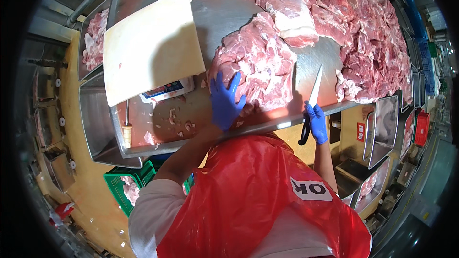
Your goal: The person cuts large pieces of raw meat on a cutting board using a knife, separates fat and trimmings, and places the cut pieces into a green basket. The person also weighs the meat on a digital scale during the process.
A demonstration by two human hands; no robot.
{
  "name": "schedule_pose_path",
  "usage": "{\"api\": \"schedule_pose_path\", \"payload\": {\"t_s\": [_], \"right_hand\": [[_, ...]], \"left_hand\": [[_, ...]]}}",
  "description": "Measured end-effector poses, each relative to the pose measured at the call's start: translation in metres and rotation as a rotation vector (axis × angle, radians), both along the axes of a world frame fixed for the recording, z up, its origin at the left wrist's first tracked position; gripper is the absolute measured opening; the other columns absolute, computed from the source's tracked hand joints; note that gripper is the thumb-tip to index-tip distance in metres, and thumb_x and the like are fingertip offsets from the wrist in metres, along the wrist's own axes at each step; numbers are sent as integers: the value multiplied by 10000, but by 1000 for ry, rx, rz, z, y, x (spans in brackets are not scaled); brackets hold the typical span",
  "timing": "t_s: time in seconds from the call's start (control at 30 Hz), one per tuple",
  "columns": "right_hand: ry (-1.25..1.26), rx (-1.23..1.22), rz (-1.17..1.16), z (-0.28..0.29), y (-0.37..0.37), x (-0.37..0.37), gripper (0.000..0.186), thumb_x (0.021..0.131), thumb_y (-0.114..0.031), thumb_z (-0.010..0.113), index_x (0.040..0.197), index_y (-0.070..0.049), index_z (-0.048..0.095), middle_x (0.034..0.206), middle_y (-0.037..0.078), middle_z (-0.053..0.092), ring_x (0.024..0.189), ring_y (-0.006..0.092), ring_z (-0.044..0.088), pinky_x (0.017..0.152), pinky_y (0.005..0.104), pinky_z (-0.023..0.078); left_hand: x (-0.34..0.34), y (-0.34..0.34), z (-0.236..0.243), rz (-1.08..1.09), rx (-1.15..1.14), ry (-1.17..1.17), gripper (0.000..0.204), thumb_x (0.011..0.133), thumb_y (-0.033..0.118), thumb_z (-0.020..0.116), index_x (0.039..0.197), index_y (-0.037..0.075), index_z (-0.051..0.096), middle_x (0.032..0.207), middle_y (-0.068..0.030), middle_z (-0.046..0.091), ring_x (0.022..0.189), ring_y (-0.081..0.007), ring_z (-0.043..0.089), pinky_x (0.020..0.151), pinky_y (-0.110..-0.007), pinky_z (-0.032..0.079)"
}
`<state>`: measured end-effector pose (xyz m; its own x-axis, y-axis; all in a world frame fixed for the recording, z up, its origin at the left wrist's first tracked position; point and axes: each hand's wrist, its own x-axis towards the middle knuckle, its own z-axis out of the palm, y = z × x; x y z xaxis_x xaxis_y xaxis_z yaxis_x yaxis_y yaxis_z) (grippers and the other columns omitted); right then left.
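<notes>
My left hand [226, 101], in a blue glove, lies with fingers spread on the near left edge of a large slab of raw meat [260, 62]. In my right hand [316, 123], also gloved in blue, is a boning knife [315, 88] with a black handle. Its pale blade points up and away over the steel table [322, 59], apart from the slab. Just beyond the slab sits a thick cut with a white fat cap [290, 16]. A big heap of raw meat [366, 33] covers the table's far right.
A white cutting board [153, 48] rests at the left, over a white tray [167, 90]. Near it lies a wooden-handled tool [126, 131]. Steel tubs [98, 124] flank the table, and a green crate [117, 184] holding meat stands below left. Small scraps dot the near edge.
</notes>
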<state>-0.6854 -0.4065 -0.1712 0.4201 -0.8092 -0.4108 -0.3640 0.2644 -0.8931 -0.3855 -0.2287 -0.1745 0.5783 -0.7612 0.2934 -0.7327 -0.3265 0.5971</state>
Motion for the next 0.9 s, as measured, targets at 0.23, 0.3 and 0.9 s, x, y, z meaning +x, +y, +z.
{"api": "schedule_pose_path", "payload": {"t_s": [0.23, 0.3, 0.9], "right_hand": [[-91, -17, 269, -25, -54, 63, 290, 997, -192, 548, 1221, -9, 552, 956, 9, 583, 819, 96, 538, 755, 266, 482], [-165, -60, 359, -32, -62, 84, 293, 986, -168, 565, 1245, -37, 530, 992, 33, 595, 854, 109, 560, 785, 275, 495], [-78, -409, 548, -22, -158, 150, 183, 957, -179, 580, 947, 3, 572, 834, 154, 616, 739, 271, 591, 682, 357, 470]], "left_hand": [[6, -24, 14, -71, 172, -212, 643, 705, 228, 759, 1310, 307, 556, 1471, -183, 300, 1244, -526, 363, 961, -577, 441], [23, -40, 7, -64, 134, -228, 625, 686, 222, 763, 1279, 308, 581, 1466, -169, 317, 1266, -497, 356, 956, -568, 444], [-12, 47, -73, 428, -192, 397, 735, 843, 110, 646, 1468, 15, 272, 1429, -241, 346, 1327, -369, 367, 1101, -458, 318]]}}
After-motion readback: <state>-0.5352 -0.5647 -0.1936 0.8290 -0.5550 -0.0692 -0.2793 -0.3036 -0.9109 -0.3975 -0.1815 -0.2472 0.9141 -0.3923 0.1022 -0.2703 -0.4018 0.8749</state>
